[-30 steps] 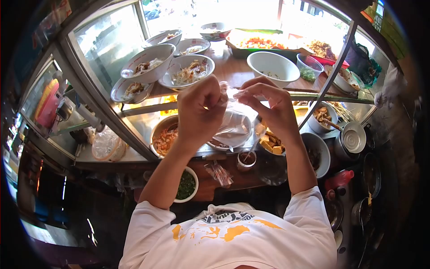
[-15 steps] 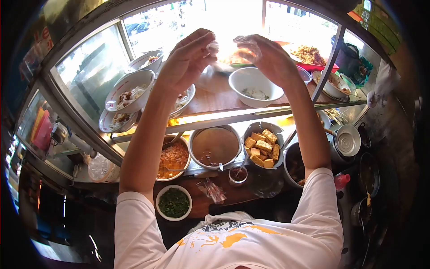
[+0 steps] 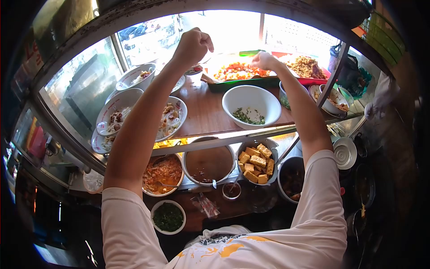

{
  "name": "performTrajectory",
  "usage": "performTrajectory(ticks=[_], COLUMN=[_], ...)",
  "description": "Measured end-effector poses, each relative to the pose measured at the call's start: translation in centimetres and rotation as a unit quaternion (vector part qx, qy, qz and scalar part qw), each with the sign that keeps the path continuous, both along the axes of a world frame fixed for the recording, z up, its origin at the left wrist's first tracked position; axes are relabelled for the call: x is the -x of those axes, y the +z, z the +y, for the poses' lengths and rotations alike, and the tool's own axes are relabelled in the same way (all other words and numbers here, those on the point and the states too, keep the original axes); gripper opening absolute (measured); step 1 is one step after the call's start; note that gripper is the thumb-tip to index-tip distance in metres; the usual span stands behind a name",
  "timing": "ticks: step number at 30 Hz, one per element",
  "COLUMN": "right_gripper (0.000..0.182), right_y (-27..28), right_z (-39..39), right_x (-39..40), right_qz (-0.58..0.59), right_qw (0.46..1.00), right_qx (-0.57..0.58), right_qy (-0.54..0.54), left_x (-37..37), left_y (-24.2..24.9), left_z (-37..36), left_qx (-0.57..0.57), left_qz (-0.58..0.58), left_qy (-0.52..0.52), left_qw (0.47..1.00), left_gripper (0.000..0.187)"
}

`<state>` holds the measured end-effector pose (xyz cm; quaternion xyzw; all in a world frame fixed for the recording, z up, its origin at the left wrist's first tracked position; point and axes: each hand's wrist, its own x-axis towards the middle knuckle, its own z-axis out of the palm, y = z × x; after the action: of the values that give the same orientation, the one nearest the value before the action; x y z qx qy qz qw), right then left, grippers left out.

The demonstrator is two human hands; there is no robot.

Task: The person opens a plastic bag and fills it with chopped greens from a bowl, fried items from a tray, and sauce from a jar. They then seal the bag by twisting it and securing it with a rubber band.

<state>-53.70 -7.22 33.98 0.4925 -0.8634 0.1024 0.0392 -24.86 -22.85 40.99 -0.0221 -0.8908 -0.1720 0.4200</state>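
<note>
My left hand (image 3: 193,47) is raised over the back of the glass case's shelf, its fingers curled closed; whatever may be inside them is hidden. Farther right, my right hand (image 3: 265,62) reaches to the tray of orange-red diced food (image 3: 239,71). Its fingers look curled in, but glare washes them out and I see nothing clearly in them. Between my forearms stands a white bowl (image 3: 251,101) with chopped greens at its bottom. Noodle bowls (image 3: 117,112) are stacked beside my left forearm, and another noodle bowl (image 3: 172,117) shows just right of it.
A metal rail (image 3: 215,142) runs along the shelf front. Below it sit a pot of brown broth (image 3: 209,159), a pot of red stew (image 3: 162,175), fried tofu pieces (image 3: 257,161), a small sauce jar (image 3: 231,190) and a bowl of chopped greens (image 3: 168,217). Brown crumbly food (image 3: 307,67) lies back right.
My hands, earlier raised facing each other with clear plastic at the fingers, have separated. The right has moved to the diced food; the left has closed. The view has shifted slightly.
</note>
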Motion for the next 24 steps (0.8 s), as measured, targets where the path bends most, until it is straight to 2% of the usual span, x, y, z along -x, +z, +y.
performTrajectory(ticks=[1, 2, 4, 5, 8, 11, 13, 17, 18, 20, 21, 23, 24], right_gripper=[0.021, 0.021, 0.020, 0.020, 0.017, 0.017, 0.017, 0.019, 0.033, 0.025, 0.021, 0.030, 0.032], right_y=[-0.9, -1.6, -2.2, -2.1, -2.6, -2.9, -2.0, -0.9, -0.8, -1.3, -1.4, -0.7, 0.0], right_z=[-0.2, -0.6, -0.8, -0.8, -1.7, -2.4, -2.0, -1.7, -1.8, -2.4, -2.5, -2.2, -1.8], right_x=[1.2, 1.2, 1.3, 1.3, 1.4, 1.6, 0.8, 0.4, 0.4, 0.1, 0.0, -0.4, -0.3], right_qz=[-0.006, 0.047, 0.023, -0.028, 0.035, 0.071, 0.046, 0.060, 0.063, 0.063, 0.062, -0.003, -0.031], right_qw=[1.000, 0.997, 0.998, 0.997, 0.996, 0.992, 0.993, 0.994, 0.995, 0.995, 0.994, 0.998, 0.999], right_qx=[-0.013, -0.055, -0.037, -0.026, -0.060, -0.064, -0.044, 0.068, 0.045, 0.065, 0.077, 0.061, 0.037], right_qy=[0.021, -0.018, -0.049, -0.064, -0.057, -0.085, -0.095, -0.064, -0.061, -0.047, -0.040, -0.027, -0.024], left_x=[0.2, 0.4, 1.6, 2.3, 2.7, 2.3, 2.6, 3.4, 3.7, 4.3, 4.6, 4.7, 5.0], left_y=[-0.1, -0.1, -0.4, -0.6, 0.2, 0.3, 0.2, -0.2, -0.4, -0.9, -1.0, -1.0, -1.1], left_z=[0.0, -0.1, -0.4, -0.7, -0.5, 0.1, -0.6, -0.1, -0.1, 0.0, -0.1, 0.3, 0.1], left_qx=[-0.005, 0.017, 0.027, 0.047, -0.079, -0.044, -0.012, -0.032, -0.024, -0.008, -0.048, -0.131, -0.133], left_qz=[-0.013, -0.055, -0.068, -0.068, -0.204, -0.162, -0.191, -0.200, -0.169, -0.108, -0.125, -0.157, -0.157], left_qy=[-0.008, 0.017, 0.044, 0.068, 0.093, 0.122, 0.091, 0.082, 0.074, 0.058, 0.048, 0.031, 0.030], left_qw=[1.000, 0.998, 0.996, 0.994, 0.971, 0.978, 0.977, 0.976, 0.983, 0.992, 0.990, 0.978, 0.978], left_gripper=[0.020, 0.019, 0.020, 0.022, 0.027, 0.021, 0.013, 0.017, 0.017, 0.018, 0.019, 0.023, 0.024])
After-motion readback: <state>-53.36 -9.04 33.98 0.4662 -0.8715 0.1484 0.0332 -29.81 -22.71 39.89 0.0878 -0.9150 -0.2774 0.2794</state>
